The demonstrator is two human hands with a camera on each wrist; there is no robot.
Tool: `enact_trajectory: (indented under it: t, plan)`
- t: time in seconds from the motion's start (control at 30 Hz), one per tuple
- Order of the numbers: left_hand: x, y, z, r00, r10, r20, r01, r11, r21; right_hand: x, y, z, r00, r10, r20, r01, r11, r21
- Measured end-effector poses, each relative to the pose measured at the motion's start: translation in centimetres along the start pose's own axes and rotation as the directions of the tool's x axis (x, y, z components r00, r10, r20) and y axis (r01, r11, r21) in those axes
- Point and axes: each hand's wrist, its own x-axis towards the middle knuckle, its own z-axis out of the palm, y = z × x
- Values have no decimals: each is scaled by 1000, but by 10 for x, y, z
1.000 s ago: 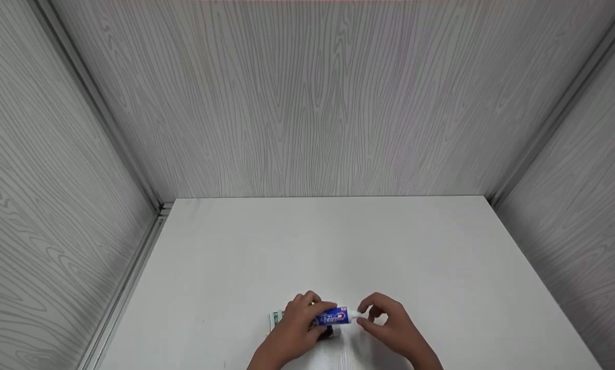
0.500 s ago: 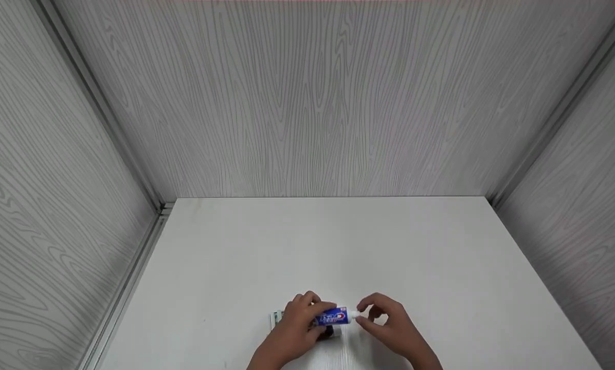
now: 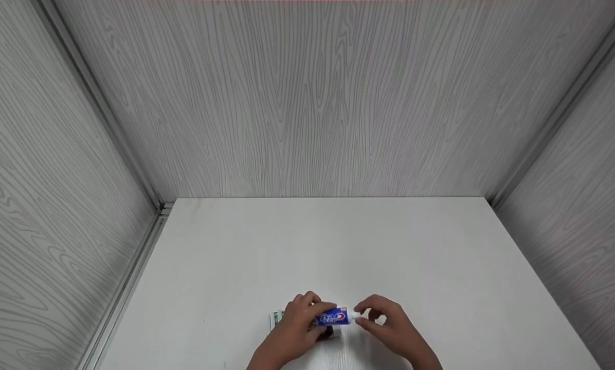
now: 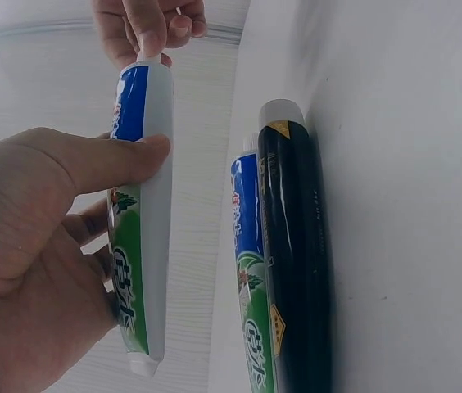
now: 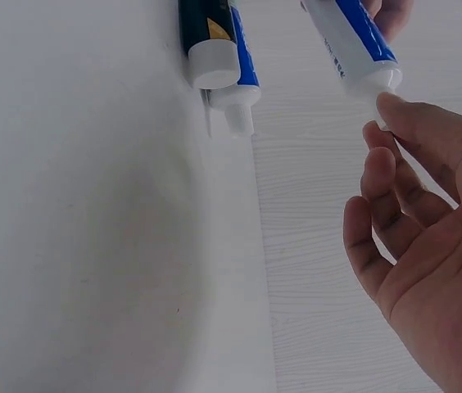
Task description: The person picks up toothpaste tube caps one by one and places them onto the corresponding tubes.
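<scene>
My left hand (image 3: pixel 294 331) grips a blue, green and white toothpaste tube (image 4: pixel 157 246) around its middle, thumb laid across the front. The tube is raised off the table, its white cap end pointing right in the head view. Thumb and fingertips of my right hand (image 3: pixel 394 326) pinch the small white cap (image 5: pixel 381 115), which they partly hide. In the right wrist view, the other fingers of that hand are loosely bent below the cap. The left hand covers much of the tube in the head view.
Beside the held tube, a dark toothpaste tube (image 4: pixel 292 237) with a white cap lies against a second blue and green toothpaste tube (image 4: pixel 250 262) on the white table (image 3: pixel 225 257). Grey wood-grain panels (image 3: pixel 307 103) wall the table at the back and sides.
The right hand's fingertips have shifted slightly left, closer over the cap. The left hand and the tube stay almost where they were.
</scene>
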Motion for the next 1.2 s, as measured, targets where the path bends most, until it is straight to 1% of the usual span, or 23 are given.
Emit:
enact_trajectory:
  t: [0.27, 0.37, 0.53, 0.7, 0.87, 0.97, 1.2]
  plan:
    - [0, 0, 1, 1000, 2, 0, -2, 1000, 4, -1, -2, 0, 1000, 18, 11, -18, 1000, 19]
    - [-1, 1, 2, 1000, 6, 0, -6, 1000, 8, -2, -2, 0, 1000, 7, 15, -7, 1000, 25]
    - [0, 1, 2, 1000, 14, 6, -14, 1000, 27, -4, 2, 0, 1000, -9, 29, 8, 1000, 3]
    - [0, 2, 3, 1000, -3, 25, 2, 1000, 20, -3, 4, 0, 999, -14, 35, 13, 1000, 24]
    - [0, 0, 4, 1000, 10, 19, -11, 1000, 24, -4, 0, 0, 999, 6, 33, -7, 999, 37]
    - [1, 0, 4, 1000, 15, 14, -16, 1000, 20, -4, -1, 0, 999, 26, 26, -27, 999, 22]
    - [2, 0, 3, 1000, 3, 20, -3, 1000, 8, -2, 0, 0, 1000, 21, 10, -21, 999, -34]
